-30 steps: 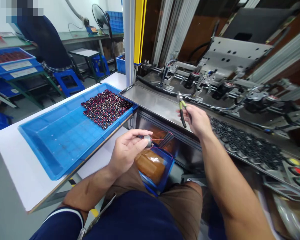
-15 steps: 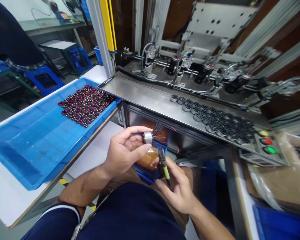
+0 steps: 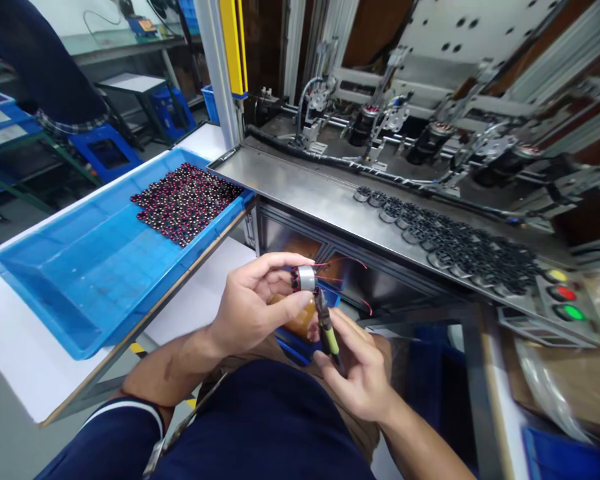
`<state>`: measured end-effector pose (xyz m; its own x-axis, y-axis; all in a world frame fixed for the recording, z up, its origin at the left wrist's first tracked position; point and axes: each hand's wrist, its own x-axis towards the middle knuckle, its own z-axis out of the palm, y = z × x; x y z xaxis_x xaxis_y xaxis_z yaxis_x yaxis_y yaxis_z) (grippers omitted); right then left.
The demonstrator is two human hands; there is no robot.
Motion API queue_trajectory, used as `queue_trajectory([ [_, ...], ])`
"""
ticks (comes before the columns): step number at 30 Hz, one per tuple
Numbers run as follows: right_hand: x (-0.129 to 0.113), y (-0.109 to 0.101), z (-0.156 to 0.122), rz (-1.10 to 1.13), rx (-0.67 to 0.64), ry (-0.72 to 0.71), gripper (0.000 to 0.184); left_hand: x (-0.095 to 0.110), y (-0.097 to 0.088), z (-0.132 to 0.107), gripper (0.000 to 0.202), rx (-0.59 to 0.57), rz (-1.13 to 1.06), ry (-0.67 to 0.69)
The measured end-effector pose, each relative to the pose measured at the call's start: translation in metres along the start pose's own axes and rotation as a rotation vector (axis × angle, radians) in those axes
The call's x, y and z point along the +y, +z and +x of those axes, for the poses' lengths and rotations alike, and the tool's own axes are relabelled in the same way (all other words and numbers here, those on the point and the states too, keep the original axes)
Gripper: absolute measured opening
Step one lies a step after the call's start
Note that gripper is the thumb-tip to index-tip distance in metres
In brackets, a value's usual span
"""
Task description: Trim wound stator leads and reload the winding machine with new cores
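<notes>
Between the thumb and fingers of my left hand (image 3: 253, 303) is a small round motor stator (image 3: 307, 278) with a silver outer face. Thin red wires (image 3: 353, 260) stick out from its right side. My right hand (image 3: 357, 373) is closed around wire cutters (image 3: 327, 330) with yellow-green and black handles. The cutters' jaws point up and lie close to the lower right of the stator, by the wires. Whether the jaws touch a wire I cannot tell.
On the left table stands a blue tray (image 3: 95, 267) with many wound stators (image 3: 190, 203) at its far end. Black ring parts (image 3: 445, 237) cover the right of the metal shelf (image 3: 290, 190), before a machine. Coloured buttons (image 3: 565, 293) sit at right. A seated person (image 3: 45, 67) is at far left.
The wire cutters have come up close to the stator's wire side. The view has shifted, so the surroundings sit farther right in the picture.
</notes>
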<state>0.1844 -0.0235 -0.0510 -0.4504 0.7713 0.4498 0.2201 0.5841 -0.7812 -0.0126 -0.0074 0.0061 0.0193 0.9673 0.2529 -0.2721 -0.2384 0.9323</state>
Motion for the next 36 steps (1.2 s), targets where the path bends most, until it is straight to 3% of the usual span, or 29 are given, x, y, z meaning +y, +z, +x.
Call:
queue_trajectory([
  [7, -0.004, -0.004, 0.001, 0.013, 0.024, 0.013, 0.063, -0.005, -0.003, 0.001, 0.036, -0.023, -0.026, -0.001],
  [13, -0.003, -0.005, -0.001, 0.012, -0.032, 0.005, 0.072, -0.008, -0.006, 0.000, 0.024, -0.007, 0.028, 0.154],
  [18, -0.006, -0.004, 0.006, 0.020, -0.036, -0.023, 0.075, -0.008, -0.007, -0.002, 0.029, -0.019, 0.106, 0.233],
  [36, -0.006, -0.008, 0.007, -0.023, -0.002, -0.005, 0.075, -0.006, -0.010, -0.004, 0.039, -0.049, 0.282, 0.294],
])
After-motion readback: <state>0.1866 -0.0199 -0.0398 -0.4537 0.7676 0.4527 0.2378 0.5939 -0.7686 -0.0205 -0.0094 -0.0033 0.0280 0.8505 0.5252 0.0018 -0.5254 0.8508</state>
